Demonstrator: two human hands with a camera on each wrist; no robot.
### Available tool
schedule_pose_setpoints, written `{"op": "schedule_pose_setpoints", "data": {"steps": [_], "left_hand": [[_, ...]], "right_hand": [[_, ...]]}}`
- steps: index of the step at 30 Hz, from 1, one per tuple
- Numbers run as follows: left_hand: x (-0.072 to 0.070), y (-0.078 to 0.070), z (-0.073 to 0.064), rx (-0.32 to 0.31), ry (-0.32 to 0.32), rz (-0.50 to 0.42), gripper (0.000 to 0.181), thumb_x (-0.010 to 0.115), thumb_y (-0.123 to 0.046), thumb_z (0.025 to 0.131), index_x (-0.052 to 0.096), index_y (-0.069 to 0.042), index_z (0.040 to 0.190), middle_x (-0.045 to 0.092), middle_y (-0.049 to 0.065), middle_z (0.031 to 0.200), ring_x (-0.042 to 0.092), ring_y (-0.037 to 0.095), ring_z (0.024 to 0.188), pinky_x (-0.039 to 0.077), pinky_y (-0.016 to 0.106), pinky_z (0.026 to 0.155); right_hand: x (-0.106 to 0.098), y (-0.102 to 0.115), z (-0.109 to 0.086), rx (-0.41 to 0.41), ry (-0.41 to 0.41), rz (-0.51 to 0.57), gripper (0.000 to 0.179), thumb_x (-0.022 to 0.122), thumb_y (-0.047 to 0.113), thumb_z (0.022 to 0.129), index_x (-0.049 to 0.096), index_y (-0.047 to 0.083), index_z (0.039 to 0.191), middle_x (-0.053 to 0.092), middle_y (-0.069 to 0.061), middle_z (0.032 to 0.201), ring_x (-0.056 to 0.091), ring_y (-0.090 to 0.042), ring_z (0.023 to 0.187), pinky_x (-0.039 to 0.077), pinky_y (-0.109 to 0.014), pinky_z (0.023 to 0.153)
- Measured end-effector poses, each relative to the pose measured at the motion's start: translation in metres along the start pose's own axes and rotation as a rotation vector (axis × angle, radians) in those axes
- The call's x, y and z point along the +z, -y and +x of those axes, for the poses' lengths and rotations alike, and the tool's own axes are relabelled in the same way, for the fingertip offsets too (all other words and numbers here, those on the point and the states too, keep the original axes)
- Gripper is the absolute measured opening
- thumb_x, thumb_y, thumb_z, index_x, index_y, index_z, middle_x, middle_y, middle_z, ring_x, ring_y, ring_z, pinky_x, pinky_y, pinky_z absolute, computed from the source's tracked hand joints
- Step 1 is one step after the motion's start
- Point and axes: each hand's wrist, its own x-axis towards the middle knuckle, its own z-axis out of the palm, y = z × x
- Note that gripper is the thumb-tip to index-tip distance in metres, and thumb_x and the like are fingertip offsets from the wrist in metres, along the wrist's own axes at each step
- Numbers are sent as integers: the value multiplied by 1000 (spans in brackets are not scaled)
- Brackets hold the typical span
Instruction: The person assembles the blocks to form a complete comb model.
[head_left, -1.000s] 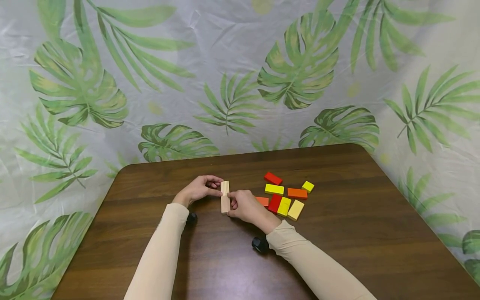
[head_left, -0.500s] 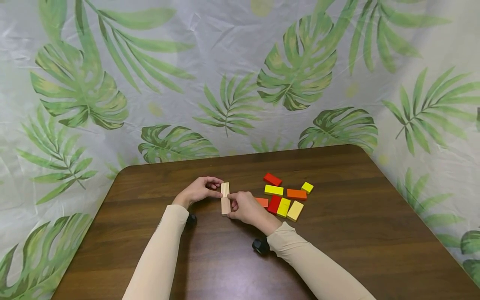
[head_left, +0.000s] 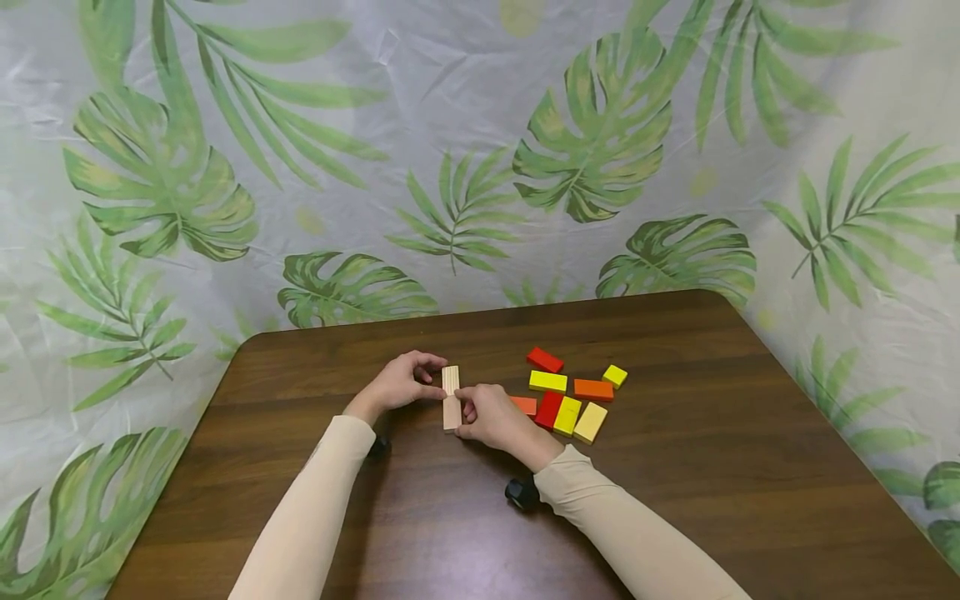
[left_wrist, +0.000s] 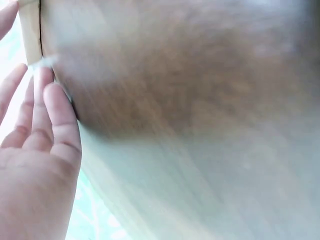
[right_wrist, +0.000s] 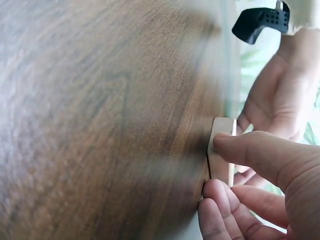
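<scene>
Two plain wooden blocks lie end to end on the brown table, the far block point(head_left: 450, 379) showing striped grain and the near block point(head_left: 452, 412) paler. My left hand point(head_left: 401, 385) is at the left side of the far block, thumb near the seam and fingertips by the far end. In the left wrist view, its fingers point(left_wrist: 62, 117) extend beside the block's end. From the right, my right hand point(head_left: 498, 417) pinches the near block, thumb at its near end and index finger by the seam. The right wrist view shows the thumb point(right_wrist: 240, 147) pressed on the wood.
Right of my right hand lie several coloured blocks, among them a red block point(head_left: 545, 359), a yellow block point(head_left: 547, 381), an orange block point(head_left: 594, 389) and a cream block point(head_left: 590, 422). The dark wooden table point(head_left: 675, 500) meets a leaf-printed cloth point(head_left: 465, 125) behind.
My left wrist and forearm have shifted slightly left, and the fingers have eased a little at the far block. My right hand and the two wooden blocks have barely moved.
</scene>
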Motion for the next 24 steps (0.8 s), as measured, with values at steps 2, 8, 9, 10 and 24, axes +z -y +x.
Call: {"op": "schedule_pose_setpoints", "data": {"steps": [2, 8, 9, 10, 24], "left_hand": [[1, -3, -4, 31, -15, 47, 59, 90, -23, 89, 68, -8, 142, 65, 13, 140, 66, 28, 115, 56, 42, 95], [4, -7, -15, 131, -20, 127, 63, 91, -28, 88, 68, -8, 144, 58, 12, 156, 66, 32, 122, 55, 51, 104], [4, -8, -17, 140, -17, 130, 63, 91, -28, 88, 68, -8, 144, 57, 12, 158, 66, 32, 122, 55, 51, 105], [4, -8, -18, 144, -12, 131, 64, 91, -28, 88, 68, -8, 144, 56, 13, 160, 65, 32, 123, 55, 52, 105], [8, -8, -29, 155, 34, 155, 79, 92, -34, 87, 59, -9, 155, 45, 10, 169, 53, 36, 149, 46, 55, 120]], "right_hand": [[0, -1, 0, -2, 1, 0, 58, 92, 10, 84, 70, -4, 136, 69, -5, 88, 59, -11, 77, 54, -21, 72], [0, -2, 1, -4, 0, -6, 58, 91, 10, 85, 70, -4, 137, 69, -5, 89, 58, -10, 77, 53, -21, 72], [0, -2, 1, -4, 0, -9, 58, 91, 11, 85, 70, -4, 137, 69, -5, 89, 58, -11, 77, 52, -21, 72], [0, -1, 1, -2, 3, -11, 58, 91, 11, 85, 70, -3, 137, 69, -5, 89, 57, -11, 77, 51, -21, 71], [1, -3, -1, -10, -6, -15, 59, 92, 12, 85, 69, -4, 137, 72, -6, 91, 61, -11, 79, 56, -23, 74]]}}
